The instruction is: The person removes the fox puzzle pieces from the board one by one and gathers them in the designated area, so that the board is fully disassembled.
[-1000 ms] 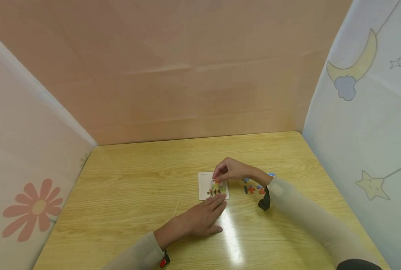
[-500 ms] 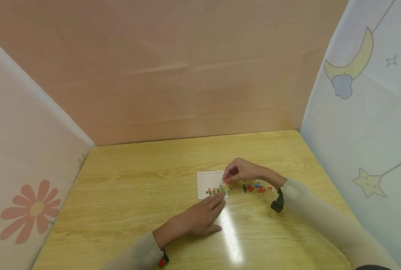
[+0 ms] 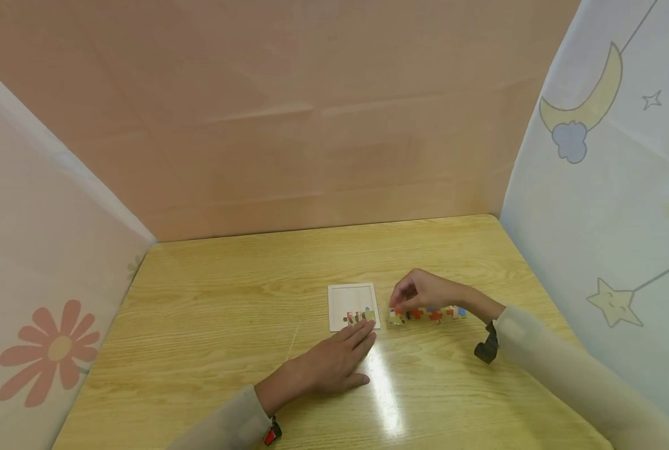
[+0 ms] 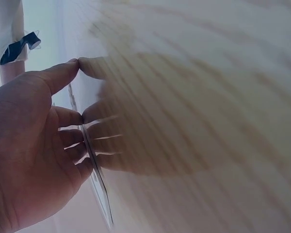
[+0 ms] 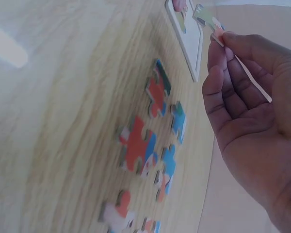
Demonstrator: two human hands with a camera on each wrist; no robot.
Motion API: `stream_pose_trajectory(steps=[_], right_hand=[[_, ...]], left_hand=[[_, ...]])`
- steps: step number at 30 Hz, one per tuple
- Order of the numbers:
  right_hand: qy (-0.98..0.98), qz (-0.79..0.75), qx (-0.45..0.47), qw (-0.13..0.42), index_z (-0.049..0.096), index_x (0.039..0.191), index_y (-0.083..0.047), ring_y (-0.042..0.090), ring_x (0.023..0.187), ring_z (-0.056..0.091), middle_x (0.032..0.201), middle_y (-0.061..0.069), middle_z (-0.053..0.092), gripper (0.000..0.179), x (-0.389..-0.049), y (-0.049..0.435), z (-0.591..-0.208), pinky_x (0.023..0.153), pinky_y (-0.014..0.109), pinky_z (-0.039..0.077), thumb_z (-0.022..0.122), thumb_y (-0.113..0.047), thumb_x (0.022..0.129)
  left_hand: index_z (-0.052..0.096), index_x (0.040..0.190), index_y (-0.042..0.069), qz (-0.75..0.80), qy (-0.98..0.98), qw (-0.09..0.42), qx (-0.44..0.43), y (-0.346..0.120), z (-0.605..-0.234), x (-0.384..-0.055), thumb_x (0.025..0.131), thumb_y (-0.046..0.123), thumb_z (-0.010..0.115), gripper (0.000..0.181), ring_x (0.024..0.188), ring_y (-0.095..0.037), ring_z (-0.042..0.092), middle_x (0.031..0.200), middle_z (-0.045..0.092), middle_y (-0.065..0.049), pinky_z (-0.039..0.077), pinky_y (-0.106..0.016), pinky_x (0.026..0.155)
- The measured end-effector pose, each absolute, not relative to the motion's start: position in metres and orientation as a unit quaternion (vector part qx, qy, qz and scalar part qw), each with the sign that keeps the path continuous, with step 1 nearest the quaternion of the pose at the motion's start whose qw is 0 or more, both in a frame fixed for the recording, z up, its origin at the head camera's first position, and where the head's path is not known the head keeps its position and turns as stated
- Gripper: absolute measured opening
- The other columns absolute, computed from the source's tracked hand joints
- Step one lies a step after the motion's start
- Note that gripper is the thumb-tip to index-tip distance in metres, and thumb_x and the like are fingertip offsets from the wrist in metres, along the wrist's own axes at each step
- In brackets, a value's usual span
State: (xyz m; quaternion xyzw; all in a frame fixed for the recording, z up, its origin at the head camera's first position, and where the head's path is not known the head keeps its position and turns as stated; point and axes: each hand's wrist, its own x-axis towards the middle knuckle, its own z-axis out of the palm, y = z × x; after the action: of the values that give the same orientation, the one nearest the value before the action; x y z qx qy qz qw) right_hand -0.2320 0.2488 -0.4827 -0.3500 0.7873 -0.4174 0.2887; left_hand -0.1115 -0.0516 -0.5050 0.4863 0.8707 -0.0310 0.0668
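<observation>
My left hand [image 3: 334, 364] lies flat with straight fingers across the near edge of a square white puzzle board [image 3: 352, 297]. Along that near edge sits a row of joined puzzle pieces [image 3: 359, 315], partly covered by the fingertips. Just right of the board, my right hand [image 3: 424, 291] pinches a green and orange puzzle piece [image 5: 209, 20] between thumb and fingers. The piece is raised above the table, as the right wrist view shows. In the left wrist view, the left fingertips [image 4: 82, 165] touch the board's edge.
Loose red and blue puzzle pieces [image 5: 139, 145] lie on the wooden table [image 3: 227, 300], below and right of the right hand. Fabric walls stand along the back [image 3: 323, 156], left [image 3: 42, 250] and right [image 3: 593, 219] sides.
The right hand has moved right, off the board, carrying the pinched puzzle piece with it. More of the board's right side now shows. My left hand has stayed in place.
</observation>
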Motion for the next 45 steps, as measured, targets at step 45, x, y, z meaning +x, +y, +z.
stream_pose_trajectory(steps=[45], right_hand=[[0.807,-0.356,-0.413,0.228,0.08,0.092,-0.006,0.004,0.077,0.071,0.087,-0.003,0.077,0.006,-0.204,0.278,-0.499,0.068,0.026,0.063,0.078,-0.001,0.094]], left_hand=[[0.025,0.167,0.001,-0.02,0.874,0.081,0.479,-0.05,-0.507,-0.111,0.11,0.054,0.048,0.081,0.164,-0.03,0.014,0.177,0.014,-0.018,0.022,-0.038,0.132]])
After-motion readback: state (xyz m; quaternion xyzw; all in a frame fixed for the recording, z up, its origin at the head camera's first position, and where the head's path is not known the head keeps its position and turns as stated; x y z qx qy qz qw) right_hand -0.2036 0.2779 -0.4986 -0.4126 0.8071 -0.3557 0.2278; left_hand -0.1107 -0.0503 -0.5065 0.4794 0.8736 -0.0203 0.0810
